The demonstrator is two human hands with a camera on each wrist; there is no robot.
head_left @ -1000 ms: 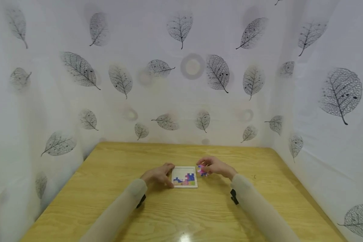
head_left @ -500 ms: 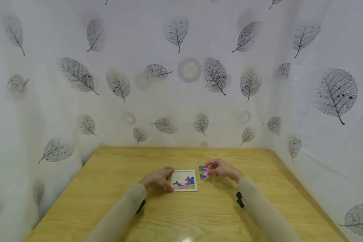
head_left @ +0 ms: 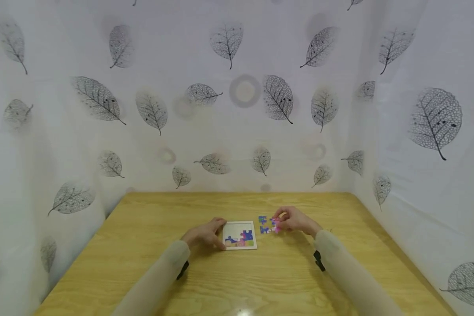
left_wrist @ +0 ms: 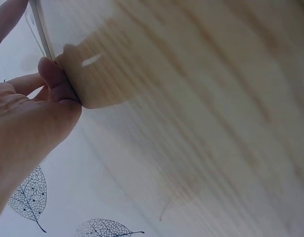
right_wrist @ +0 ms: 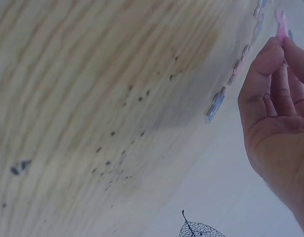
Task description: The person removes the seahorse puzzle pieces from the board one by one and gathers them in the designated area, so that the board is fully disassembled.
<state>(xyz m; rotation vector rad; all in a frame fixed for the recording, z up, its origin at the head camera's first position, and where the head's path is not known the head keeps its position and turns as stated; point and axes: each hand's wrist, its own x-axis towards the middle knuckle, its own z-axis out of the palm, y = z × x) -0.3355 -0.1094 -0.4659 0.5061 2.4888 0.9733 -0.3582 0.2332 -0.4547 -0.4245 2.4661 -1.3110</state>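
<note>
Head cam: L hand [head_left: 205, 233] sits at the L edge of a white puzzle frame [head_left: 242, 248], thumb by the lower corner, fingers by the upper one, spread apart & fairly straight, touching the rim rather than curled round it. L wrist cam cuts off part of that hand. Frame lies flat on the wood table [head_left: 221, 281]; coloured set pcs [head_left: 247, 235] fill its bottom strip & climb the R side, w/ bare white base at upper L. R hand [head_left: 296, 220] is near the frame's R side, thumb & index pinching a pink pc [right_wrist: 281, 27]; R wrist cam shows this best, other fingers bent behind. Can't tell if that pc is fully off the table. Loose pcs [head_left: 264, 230], mostly blue w/ some green & pink, lie on the table btwn frame & R hand, close together, just beside the frame. Both arms have pale sleeves [head_left: 156, 276], w/ dark straps [head_left: 319, 260] at the wrists. White curtain [head_left: 237, 127] w/ gray leaf print hangs behind the table & on both sides.
</note>
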